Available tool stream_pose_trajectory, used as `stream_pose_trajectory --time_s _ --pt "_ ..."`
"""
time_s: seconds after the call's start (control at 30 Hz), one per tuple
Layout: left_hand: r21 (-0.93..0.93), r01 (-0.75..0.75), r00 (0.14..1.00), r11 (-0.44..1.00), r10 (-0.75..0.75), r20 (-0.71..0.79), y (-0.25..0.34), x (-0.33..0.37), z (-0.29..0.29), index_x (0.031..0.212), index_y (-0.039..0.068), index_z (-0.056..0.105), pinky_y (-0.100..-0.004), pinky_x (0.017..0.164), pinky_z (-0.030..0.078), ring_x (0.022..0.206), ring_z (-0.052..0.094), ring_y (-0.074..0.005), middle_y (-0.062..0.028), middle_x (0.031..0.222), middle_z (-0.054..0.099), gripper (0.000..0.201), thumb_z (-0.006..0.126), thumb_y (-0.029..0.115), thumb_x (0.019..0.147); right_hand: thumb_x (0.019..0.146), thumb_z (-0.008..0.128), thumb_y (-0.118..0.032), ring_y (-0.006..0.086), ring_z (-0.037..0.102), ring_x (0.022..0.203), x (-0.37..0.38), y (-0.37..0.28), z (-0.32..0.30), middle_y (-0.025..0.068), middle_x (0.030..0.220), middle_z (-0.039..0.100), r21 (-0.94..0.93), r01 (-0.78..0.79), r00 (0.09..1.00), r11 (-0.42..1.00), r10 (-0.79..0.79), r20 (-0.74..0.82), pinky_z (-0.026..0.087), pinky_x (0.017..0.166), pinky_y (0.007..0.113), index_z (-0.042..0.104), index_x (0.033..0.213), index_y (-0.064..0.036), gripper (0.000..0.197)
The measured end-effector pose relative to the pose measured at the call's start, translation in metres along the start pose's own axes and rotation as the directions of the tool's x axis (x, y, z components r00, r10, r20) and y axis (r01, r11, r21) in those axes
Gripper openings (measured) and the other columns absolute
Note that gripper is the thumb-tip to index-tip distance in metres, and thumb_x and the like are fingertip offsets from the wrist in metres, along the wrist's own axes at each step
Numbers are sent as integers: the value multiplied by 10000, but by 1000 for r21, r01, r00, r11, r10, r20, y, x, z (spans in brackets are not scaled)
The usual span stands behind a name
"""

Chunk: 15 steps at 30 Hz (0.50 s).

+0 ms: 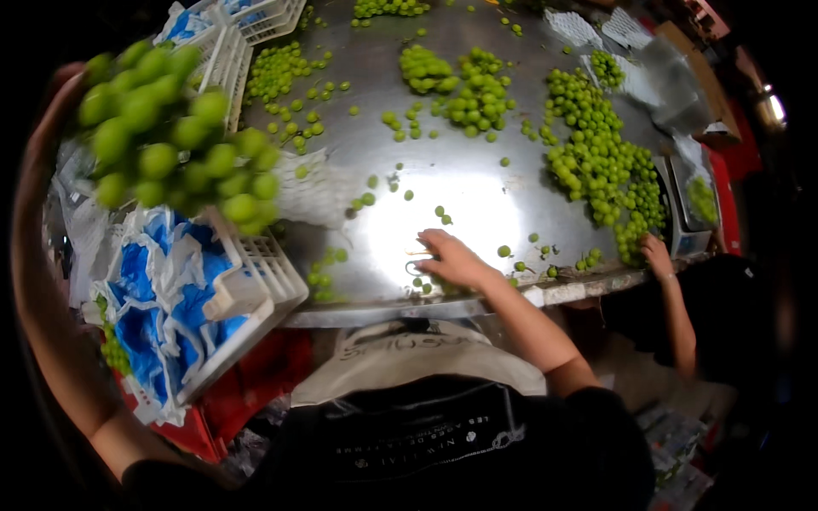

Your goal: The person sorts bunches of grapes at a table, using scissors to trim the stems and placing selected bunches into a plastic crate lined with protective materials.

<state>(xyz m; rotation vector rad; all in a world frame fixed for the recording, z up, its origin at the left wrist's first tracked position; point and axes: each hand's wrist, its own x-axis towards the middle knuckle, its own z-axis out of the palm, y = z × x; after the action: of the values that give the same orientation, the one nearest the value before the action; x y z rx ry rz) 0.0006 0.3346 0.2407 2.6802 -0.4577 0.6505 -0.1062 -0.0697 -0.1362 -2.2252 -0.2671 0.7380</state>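
My left hand (53, 102) is raised high at the left and holds up a big bunch of green grapes (175, 136) close to the camera. My right hand (452, 258) lies flat on the shiny metal table (460, 196) near its front edge, fingers spread, with scissor handles just visible beneath the fingers. Loose green grapes (504, 250) lie around that hand. Whether the right hand grips the scissors is unclear.
Several grape bunches (596, 162) and loose berries cover the table's far and right parts. A white plastic crate with blue liner (183, 294) stands at my left, over a red crate (256, 375). Another person's hand (656, 254) reaches the grapes at right. White foam nets (573, 27) lie far back.
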Motion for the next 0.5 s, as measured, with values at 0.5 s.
stream_pose_trajectory --time_s 0.5 --pt "192 -562 804 805 476 357 209 -44 356 670 117 624 -340 774 418 683 593 -215 -44 660 604 39 588 123 655 901 520 -246 210 567 957 -47 112 -93 151 1195 512 697 -5 942 717 238 -238 503 765 311 339 1337 -25 522"
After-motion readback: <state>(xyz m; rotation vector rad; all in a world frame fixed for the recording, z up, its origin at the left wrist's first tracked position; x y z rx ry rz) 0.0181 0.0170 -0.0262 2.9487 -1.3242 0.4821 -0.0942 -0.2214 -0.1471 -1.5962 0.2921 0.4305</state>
